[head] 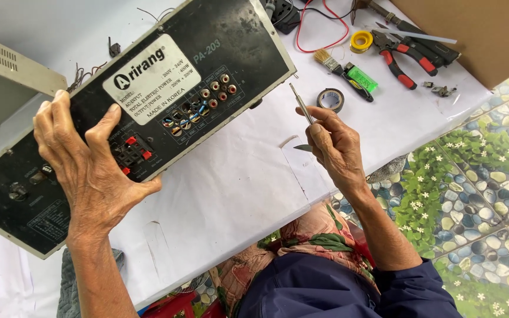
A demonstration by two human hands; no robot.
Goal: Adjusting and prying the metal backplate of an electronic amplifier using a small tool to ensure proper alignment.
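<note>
Left hand (86, 168) clamped over the lower edge of a black rear panel (148, 112) of an audio amplifier, thumb on the face near the red speaker terminals (132, 154), fingers wrapped around the rim. Panel tilted up off the table, connector side toward the head camera, probably to bring the jacks and screws into view. Pale label (151, 76) and rows of round jacks (201, 101) at panel centre.

Right hand (331, 144) closed around a slim metal screwdriver (300, 103), pinched between thumb and fingertips, tip pointing up and toward the panel's right corner, just short of it, not touching. Held light, like a pen, presumably for fine aiming.

Off-white metal casing (7, 82) at far left, apart from the panel. White table cover (237, 176) beneath.

Tools parked beyond the right hand, within reach: roll of dark tape (330, 99), small brush (327, 59), green lighter-shaped item (362, 78), red-handled pliers (399, 62), yellow solder spool (361, 41), red wire loop (319, 26). Cardboard (472, 29) at top right.
</note>
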